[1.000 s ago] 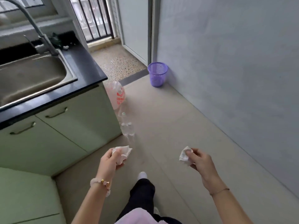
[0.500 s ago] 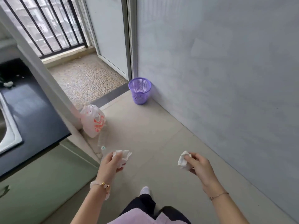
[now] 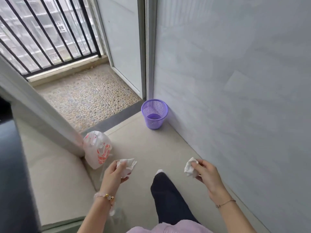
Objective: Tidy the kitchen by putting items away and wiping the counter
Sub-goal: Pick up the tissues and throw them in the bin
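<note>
The dark bench (image 3: 10,165) has slid to the near left edge and the sink has gone from view, so I judge the wiping is over and the person is walking to throw rubbish out. One white plastic bag with red print (image 3: 98,148) stands on the floor (image 3: 151,148), left of centre. One purple perforated plastic wastebasket (image 3: 154,115) sits far against the grey wall (image 3: 235,81), closer than before. The left hand (image 3: 114,174) grips one crumpled white paper tissue (image 3: 127,165). The right hand (image 3: 206,174) pinches a second white tissue (image 3: 189,167). Both tissues are well short of the wastebasket.
</note>
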Tool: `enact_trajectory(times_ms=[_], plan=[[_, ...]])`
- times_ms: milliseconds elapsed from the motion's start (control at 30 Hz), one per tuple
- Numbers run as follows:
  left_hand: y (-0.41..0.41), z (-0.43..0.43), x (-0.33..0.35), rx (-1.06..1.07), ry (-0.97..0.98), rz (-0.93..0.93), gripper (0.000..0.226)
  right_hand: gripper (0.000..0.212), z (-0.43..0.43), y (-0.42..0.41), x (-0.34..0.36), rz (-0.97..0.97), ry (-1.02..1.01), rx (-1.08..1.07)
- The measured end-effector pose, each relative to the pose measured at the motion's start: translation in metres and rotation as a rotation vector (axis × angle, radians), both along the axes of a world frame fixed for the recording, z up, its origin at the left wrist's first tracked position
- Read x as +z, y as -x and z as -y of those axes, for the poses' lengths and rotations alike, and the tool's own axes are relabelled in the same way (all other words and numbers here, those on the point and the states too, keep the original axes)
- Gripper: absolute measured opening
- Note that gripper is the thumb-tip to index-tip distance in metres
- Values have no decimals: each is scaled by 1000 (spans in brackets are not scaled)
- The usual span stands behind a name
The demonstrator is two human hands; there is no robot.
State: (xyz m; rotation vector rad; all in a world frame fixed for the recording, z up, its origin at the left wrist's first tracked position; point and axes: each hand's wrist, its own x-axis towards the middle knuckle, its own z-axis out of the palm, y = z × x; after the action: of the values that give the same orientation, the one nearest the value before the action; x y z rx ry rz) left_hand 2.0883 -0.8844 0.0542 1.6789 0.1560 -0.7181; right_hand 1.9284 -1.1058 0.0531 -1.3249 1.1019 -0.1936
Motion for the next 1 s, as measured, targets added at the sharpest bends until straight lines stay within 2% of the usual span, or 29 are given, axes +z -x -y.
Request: enact_trajectory(times_ms=[233, 500, 667, 833, 900, 1000], plan=[[-94, 71, -16, 36, -126, -93, 18, 9, 91, -118, -13, -85, -68, 116], [-208, 136, -30, 73, -174, -168, 17, 12, 178, -241, -29, -145, -60, 142], [-295, 179, -67, -19, -256, -284, 15, 12, 202, -303, -71, -277, -128, 86], [-380, 199, -94, -168, -426, -377, 16, 13, 205, -343, -107, -477, -266, -14], [-414, 205, -106, -229, -481, -403, 16, 12, 209, -365, -115, -512, -293, -43], [-458, 223, -127, -218, -465, -434, 13, 13, 223, -407, -127, -531, -311, -41]])
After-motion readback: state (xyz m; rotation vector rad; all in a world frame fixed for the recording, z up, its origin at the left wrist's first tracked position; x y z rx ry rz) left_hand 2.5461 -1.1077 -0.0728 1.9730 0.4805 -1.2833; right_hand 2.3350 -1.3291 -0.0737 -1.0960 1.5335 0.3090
